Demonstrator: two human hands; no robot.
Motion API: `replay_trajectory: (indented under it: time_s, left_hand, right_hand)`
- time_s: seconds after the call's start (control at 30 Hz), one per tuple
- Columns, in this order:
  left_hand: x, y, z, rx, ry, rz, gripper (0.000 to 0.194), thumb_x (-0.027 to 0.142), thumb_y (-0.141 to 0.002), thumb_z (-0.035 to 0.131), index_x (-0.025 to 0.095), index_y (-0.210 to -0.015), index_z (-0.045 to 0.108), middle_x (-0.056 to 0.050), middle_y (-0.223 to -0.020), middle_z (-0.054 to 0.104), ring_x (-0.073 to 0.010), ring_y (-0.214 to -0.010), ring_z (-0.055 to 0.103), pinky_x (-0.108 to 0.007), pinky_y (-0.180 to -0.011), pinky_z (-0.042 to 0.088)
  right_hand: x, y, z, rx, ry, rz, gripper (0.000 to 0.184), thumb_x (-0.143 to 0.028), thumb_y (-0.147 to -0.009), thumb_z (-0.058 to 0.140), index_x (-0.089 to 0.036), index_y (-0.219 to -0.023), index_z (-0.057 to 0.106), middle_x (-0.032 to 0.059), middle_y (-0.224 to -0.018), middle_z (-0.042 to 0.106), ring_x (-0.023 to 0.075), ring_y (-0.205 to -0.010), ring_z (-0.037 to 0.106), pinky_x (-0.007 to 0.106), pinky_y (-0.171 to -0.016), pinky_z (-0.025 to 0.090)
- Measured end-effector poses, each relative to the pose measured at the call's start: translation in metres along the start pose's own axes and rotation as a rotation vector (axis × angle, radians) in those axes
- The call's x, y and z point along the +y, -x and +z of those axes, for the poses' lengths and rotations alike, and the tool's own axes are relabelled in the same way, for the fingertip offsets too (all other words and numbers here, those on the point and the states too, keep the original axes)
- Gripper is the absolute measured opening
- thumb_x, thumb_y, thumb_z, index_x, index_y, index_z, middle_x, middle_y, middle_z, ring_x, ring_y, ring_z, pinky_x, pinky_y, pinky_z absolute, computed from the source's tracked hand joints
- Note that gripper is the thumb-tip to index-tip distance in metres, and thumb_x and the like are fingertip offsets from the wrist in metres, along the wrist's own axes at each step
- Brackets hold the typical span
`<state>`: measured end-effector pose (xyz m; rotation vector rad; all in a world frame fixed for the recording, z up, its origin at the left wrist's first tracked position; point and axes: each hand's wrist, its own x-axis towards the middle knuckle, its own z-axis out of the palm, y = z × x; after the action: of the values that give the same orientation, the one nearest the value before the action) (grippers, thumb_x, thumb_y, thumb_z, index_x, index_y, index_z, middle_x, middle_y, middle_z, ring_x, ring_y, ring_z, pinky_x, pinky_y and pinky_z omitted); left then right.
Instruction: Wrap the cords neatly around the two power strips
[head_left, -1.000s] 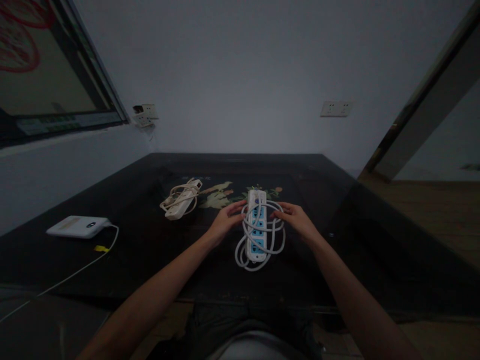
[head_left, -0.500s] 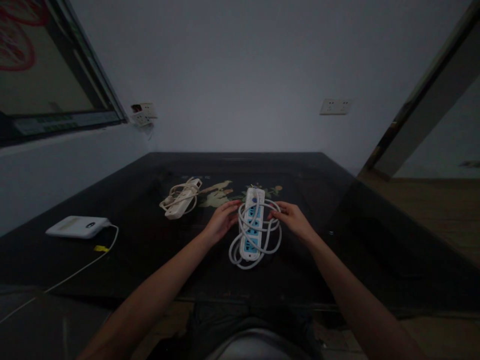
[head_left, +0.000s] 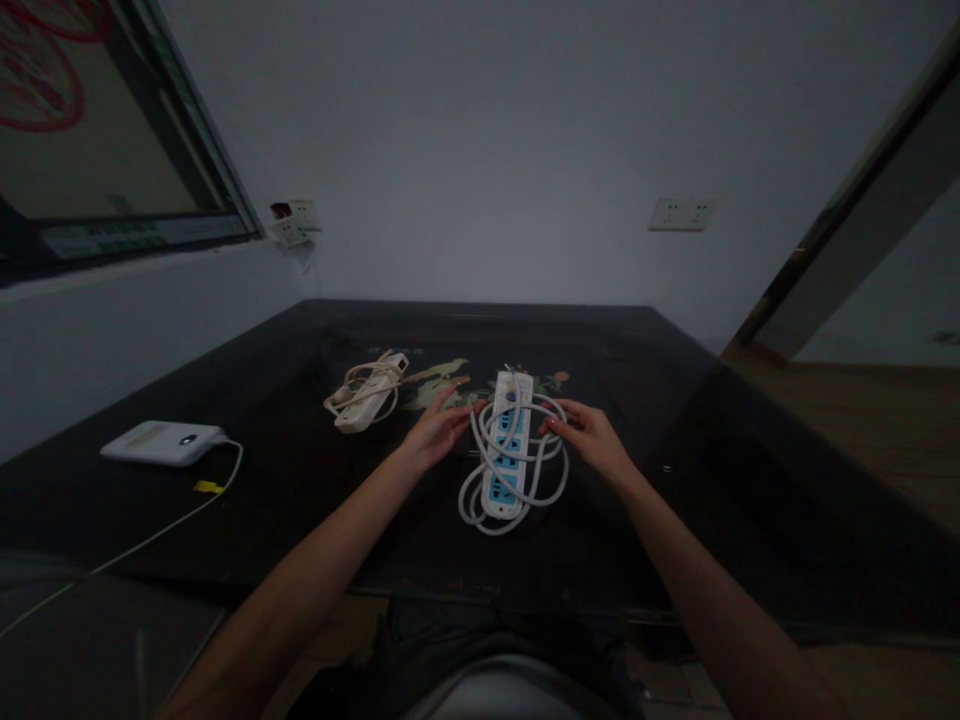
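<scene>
A white power strip (head_left: 496,508) with blue socket faces lies lengthwise on the dark table, its grey-white cord (head_left: 564,480) looped loosely over and around it. My left hand (head_left: 435,434) is at the strip's left side, index finger raised, the other fingertips closed on a cord loop drawn out to the left. On the right, my right hand (head_left: 592,438) pinches the cord loops between thumb and fingers near the strip's upper half. A second, cream power strip (head_left: 369,402), wrapped in its own cord, rests farther left, apart from both hands.
A white power bank (head_left: 161,442) with a white cable (head_left: 161,538) lies at the table's left, beside a yellow tag (head_left: 208,487). The black tabletop (head_left: 300,350) has a floral print. Wall sockets (head_left: 682,214) are behind, and a window (head_left: 112,130) is at left.
My left fingers have drawn a cord loop slightly leftward off the strip, and the index finger has lifted. My right hand keeps its pinch. The view has shifted slightly.
</scene>
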<state>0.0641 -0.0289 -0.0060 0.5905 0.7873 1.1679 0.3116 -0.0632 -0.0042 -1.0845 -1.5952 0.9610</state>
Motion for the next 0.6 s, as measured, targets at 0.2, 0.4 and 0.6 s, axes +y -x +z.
replay_trajectory:
  time_s: [0.2,0.4,0.6]
  left_hand:
    - [0.016,-0.002,-0.002,0.006,0.037,0.07,0.039,-0.003,-0.082,0.055,0.015,-0.116,0.054,-0.007,-0.1,0.071,-0.0118,-0.091,0.069,-0.016,-0.076,0.055]
    - [0.017,0.002,-0.002,-0.049,-0.004,0.099,0.027,0.0,-0.079,0.06,0.013,-0.102,0.064,-0.006,-0.095,0.072,-0.013,-0.087,0.069,-0.02,-0.079,0.055]
    - [0.01,0.005,0.0,-0.143,-0.095,0.148,0.033,0.004,-0.073,0.068,0.018,-0.103,0.066,-0.004,-0.107,0.069,-0.0151,-0.092,0.067,-0.024,-0.078,0.055]
  right_hand:
    - [0.009,-0.004,-0.002,0.027,0.022,0.115,0.031,-0.031,-0.075,0.064,-0.013,-0.101,0.066,0.0057,-0.074,0.072,0.0212,-0.075,0.068,0.034,-0.075,0.052]
    - [0.016,-0.005,-0.003,0.033,0.018,0.158,0.025,-0.027,-0.075,0.063,-0.012,-0.095,0.067,0.0056,-0.071,0.071,0.0198,-0.071,0.067,0.033,-0.071,0.051]
    - [0.017,-0.005,-0.004,0.012,0.004,0.171,0.021,-0.028,-0.076,0.064,-0.013,-0.089,0.067,0.0048,-0.072,0.071,0.0186,-0.069,0.067,0.03,-0.069,0.052]
